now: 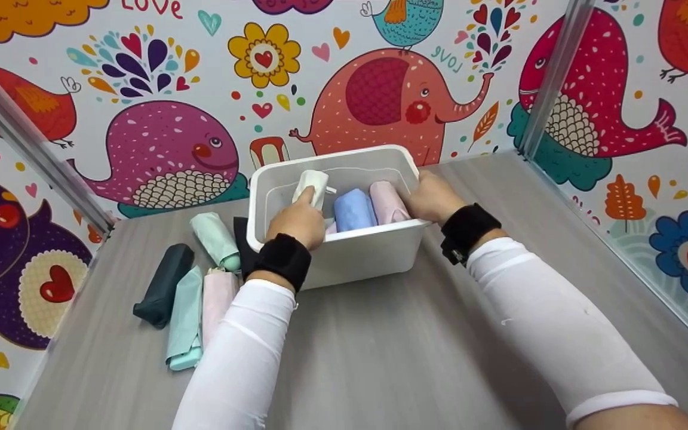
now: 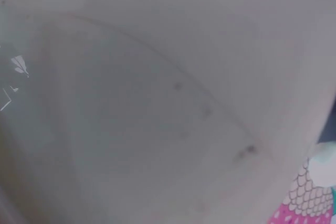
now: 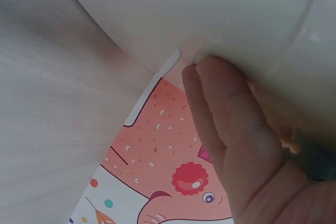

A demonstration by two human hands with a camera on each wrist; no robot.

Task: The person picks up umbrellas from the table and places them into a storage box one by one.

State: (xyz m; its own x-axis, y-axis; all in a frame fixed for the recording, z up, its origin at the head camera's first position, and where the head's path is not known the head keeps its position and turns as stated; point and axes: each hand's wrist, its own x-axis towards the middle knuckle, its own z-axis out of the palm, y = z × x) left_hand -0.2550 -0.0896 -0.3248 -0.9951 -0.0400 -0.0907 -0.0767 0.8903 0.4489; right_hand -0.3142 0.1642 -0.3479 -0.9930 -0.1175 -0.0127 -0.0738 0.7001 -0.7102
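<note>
A white plastic bin (image 1: 356,263) stands tilted on the table, holding a blue folded umbrella (image 1: 354,210), a pink folded umbrella (image 1: 387,202) and a cream folded umbrella (image 1: 313,181). My left hand (image 1: 297,222) reaches over the near left rim and holds the cream umbrella, index finger lying along it. At the right end, my right hand (image 1: 436,198) grips the bin's rim; in the right wrist view its fingers (image 3: 226,85) lie straight against the outer wall. A blurred pale surface fills most of the left wrist view, and the left hand is out of sight there.
Left of the bin lie a dark green folded umbrella (image 1: 165,285), two mint ones (image 1: 185,316), a pink one (image 1: 218,295) and a black item (image 1: 243,242) partly behind the left wrist. Printed wall panels (image 1: 278,119) enclose the grey table (image 1: 380,358) at back and sides.
</note>
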